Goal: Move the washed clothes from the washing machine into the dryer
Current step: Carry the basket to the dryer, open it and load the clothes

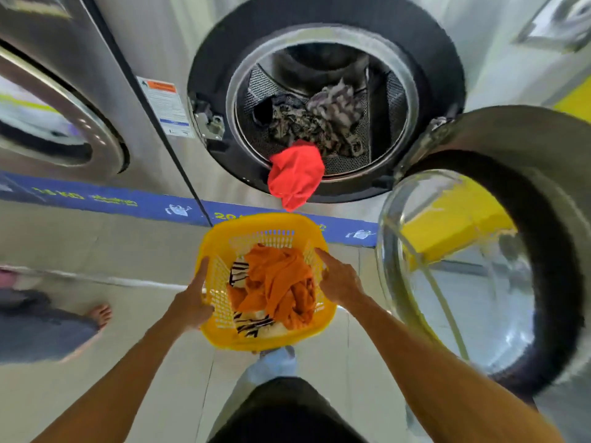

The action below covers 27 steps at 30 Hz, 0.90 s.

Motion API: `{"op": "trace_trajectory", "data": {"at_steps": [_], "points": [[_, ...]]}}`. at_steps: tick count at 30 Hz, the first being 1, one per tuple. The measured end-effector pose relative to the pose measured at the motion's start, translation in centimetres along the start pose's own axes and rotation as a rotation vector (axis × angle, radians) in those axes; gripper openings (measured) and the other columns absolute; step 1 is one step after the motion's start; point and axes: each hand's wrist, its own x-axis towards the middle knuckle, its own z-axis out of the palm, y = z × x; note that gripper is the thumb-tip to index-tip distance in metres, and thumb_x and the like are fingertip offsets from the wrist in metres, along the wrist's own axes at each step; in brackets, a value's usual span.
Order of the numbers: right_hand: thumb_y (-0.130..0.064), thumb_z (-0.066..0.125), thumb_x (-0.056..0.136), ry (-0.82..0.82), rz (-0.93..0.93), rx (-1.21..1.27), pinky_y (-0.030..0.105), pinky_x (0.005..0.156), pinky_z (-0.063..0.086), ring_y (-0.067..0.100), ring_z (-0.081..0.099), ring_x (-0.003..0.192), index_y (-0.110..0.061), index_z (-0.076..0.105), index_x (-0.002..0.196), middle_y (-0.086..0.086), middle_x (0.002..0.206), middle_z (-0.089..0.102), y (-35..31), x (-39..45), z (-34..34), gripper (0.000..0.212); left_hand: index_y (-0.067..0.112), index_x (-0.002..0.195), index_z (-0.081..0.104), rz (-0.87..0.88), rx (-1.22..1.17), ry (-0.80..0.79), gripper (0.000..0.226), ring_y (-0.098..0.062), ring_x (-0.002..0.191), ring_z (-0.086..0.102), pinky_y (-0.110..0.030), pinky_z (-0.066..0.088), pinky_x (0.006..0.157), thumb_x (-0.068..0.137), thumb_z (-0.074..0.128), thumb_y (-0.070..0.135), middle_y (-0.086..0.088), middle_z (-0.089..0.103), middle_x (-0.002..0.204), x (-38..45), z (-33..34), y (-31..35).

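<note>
A yellow plastic laundry basket (220,338) sits low in front of me, holding an orange garment (278,282) and a black-and-white striped cloth (252,324). My left hand (192,302) grips the basket's left rim. My right hand (339,279) holds the right rim, its fingers over the edge. Above it, the washing machine drum (323,107) stands open with patterned dark and grey clothes (319,119) inside. A red garment (295,174) hangs over the drum's lower lip, just above the basket.
The machine's round glass door (479,266) swings open at the right, close to my right arm. Another machine with a shut door (57,123) stands at the left. Someone's bare foot (100,314) is on the floor at the left.
</note>
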Motion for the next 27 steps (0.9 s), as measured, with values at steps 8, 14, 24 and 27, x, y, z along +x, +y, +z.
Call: {"op": "trace_trajectory", "data": {"at_steps": [8, 14, 24, 27], "points": [[-0.021, 0.051, 0.089, 0.182, 0.074, 0.154, 0.044, 0.095, 0.050, 0.039, 0.063, 0.114, -0.032, 0.034, 0.153, 0.016, 0.122, 0.068, 10.6, -15.2, 0.7, 0.067, 0.057, 0.147, -0.001, 0.197, 0.118, 0.015, 0.105, -0.035, 0.087, 0.066, -0.042, 0.059, 0.070, 0.079, 0.057, 0.002, -0.015, 0.064, 0.115, -7.9, 6.0, 4.5], [-0.038, 0.047, 0.087, 0.146, 0.198, 0.242, 0.046, 0.102, 0.047, 0.039, 0.056, 0.124, -0.042, 0.029, 0.152, 0.015, 0.141, 0.057, 16.9, -25.2, 3.8, 0.067, 0.064, 0.143, 0.000, 0.234, 0.235, -0.052, 0.098, -0.034, 0.087, 0.066, -0.041, 0.061, 0.067, 0.078, 0.050, 0.012, -0.014, 0.058, 0.132, -15.9, 11.8, 5.2], [-0.018, 0.053, 0.093, 0.162, 0.391, 0.317, 0.045, 0.106, 0.044, 0.035, 0.048, 0.135, -0.033, 0.026, 0.155, 0.013, 0.147, 0.052, 27.7, -37.8, 9.0, 0.069, 0.049, 0.151, 0.001, 0.345, 0.413, -0.269, 0.102, -0.025, 0.078, 0.062, -0.027, 0.043, 0.051, 0.078, 0.059, 0.008, -0.016, 0.061, 0.129, -22.4, 23.0, 7.4], [-0.015, 0.053, 0.088, 0.191, 0.500, 0.380, 0.041, 0.110, 0.041, 0.033, 0.044, 0.139, -0.034, 0.030, 0.154, 0.010, 0.150, 0.050, 31.7, -41.2, 9.5, 0.073, 0.050, 0.151, -0.001, 0.385, 0.469, -0.347, 0.102, -0.024, 0.085, 0.064, -0.029, 0.048, 0.061, 0.079, 0.060, 0.010, -0.012, 0.061, 0.128, -24.2, 26.7, 9.7]]}}
